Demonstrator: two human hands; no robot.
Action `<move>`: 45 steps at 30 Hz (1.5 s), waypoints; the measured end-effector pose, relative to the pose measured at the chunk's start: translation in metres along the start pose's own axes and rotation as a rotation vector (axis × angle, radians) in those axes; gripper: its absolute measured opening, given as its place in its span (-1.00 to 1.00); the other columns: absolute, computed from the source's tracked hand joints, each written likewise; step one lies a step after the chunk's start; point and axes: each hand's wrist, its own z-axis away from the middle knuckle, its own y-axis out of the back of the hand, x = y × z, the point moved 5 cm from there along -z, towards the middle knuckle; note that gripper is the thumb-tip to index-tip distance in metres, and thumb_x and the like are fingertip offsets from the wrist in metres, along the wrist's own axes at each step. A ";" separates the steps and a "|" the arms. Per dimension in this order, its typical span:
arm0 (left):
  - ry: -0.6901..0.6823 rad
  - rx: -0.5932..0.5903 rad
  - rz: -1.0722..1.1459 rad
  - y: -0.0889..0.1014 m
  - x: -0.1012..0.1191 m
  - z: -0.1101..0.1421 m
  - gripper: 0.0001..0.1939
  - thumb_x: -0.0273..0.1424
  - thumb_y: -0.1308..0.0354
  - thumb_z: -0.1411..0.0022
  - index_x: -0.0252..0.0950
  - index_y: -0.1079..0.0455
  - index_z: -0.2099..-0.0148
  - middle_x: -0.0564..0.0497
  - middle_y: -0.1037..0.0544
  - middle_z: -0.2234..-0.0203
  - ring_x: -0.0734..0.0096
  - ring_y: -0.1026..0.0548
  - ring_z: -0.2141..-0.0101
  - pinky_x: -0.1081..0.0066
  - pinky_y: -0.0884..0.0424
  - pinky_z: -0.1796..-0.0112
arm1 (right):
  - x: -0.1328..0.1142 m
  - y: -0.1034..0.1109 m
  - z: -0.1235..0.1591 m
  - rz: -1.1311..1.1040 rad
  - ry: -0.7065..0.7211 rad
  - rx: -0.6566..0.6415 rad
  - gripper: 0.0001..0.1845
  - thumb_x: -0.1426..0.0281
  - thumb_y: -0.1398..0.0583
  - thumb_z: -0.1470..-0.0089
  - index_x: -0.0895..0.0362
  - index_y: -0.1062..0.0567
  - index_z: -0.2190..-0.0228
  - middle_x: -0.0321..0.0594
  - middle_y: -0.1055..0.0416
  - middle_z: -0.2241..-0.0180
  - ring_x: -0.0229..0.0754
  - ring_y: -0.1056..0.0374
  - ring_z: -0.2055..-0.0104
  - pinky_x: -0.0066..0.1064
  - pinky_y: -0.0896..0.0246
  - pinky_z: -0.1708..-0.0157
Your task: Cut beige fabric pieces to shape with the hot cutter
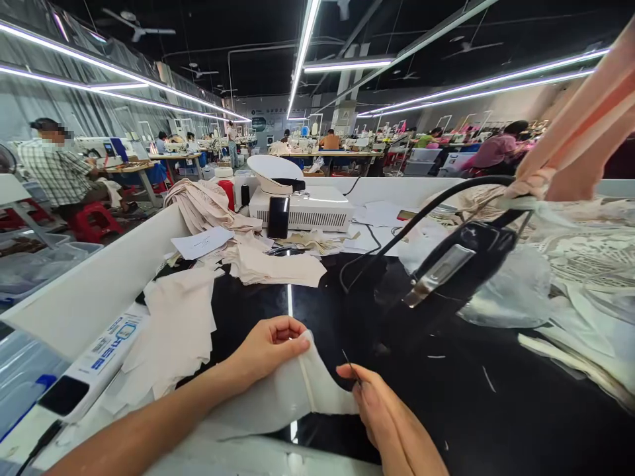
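My left hand (270,347) is closed on the top edge of a cream fabric piece (285,396) that lies on the glossy black table (496,410) in front of me. My right hand (381,410) pinches a thin dark thread or needle-like thing (351,367) at the fabric's right edge; I cannot make out what it is. A narrow seam or strip runs down the fabric between both hands.
A black corded tool (454,268) lies tilted at mid-right beside a clear plastic bag (516,291). Cream fabric pieces (173,324) are stacked on the left, lace fabric (585,258) on the right. A white machine (302,205) stands behind. Other workers sit at distant sewing tables.
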 end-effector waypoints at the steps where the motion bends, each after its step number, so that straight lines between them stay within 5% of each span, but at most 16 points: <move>1: -0.005 -0.002 0.006 0.000 -0.001 0.000 -0.30 0.20 -0.56 0.06 -0.32 -0.53 0.24 0.07 -0.52 0.39 0.47 -0.39 0.37 0.45 -0.25 0.29 | -0.004 -0.006 -0.007 -0.006 -0.009 -0.034 -0.43 -0.10 -0.05 -0.44 -0.03 -0.68 -0.03 -0.12 -0.72 0.04 0.06 -0.63 -0.09 -0.23 -0.54 -0.16; 12: -0.074 -0.029 0.049 -0.001 -0.006 -0.002 -0.41 0.14 -0.51 -0.10 -0.32 -0.60 0.21 -0.03 -0.63 0.32 0.30 -0.53 0.28 0.35 -0.42 0.16 | -0.018 -0.027 -0.025 0.007 0.099 -0.124 -0.46 -0.04 0.00 -0.49 -0.01 -0.64 0.00 -0.12 -0.66 0.08 0.00 -0.60 0.03 -0.34 -0.54 0.11; 40: -0.082 -0.023 0.019 -0.001 -0.006 -0.001 -0.56 -0.02 -0.51 -0.16 -0.31 -0.59 0.25 0.03 -0.57 0.37 0.39 -0.44 0.34 0.40 -0.35 0.21 | -0.024 -0.035 -0.032 -0.078 0.101 -0.189 -0.50 -0.01 -0.03 -0.49 0.00 -0.62 0.22 -0.29 -0.44 0.42 -0.11 -0.40 0.38 -0.40 -0.44 0.29; 45: -0.070 -0.032 0.011 -0.002 -0.003 0.001 -0.54 0.00 -0.51 -0.15 -0.32 -0.60 0.24 0.00 -0.59 0.34 0.39 -0.45 0.32 0.41 -0.34 0.22 | -0.025 -0.027 -0.024 0.002 0.105 -0.086 -0.49 -0.02 0.00 -0.50 0.00 -0.63 0.08 -0.18 -0.64 0.21 -0.06 -0.56 0.23 -0.34 -0.53 0.12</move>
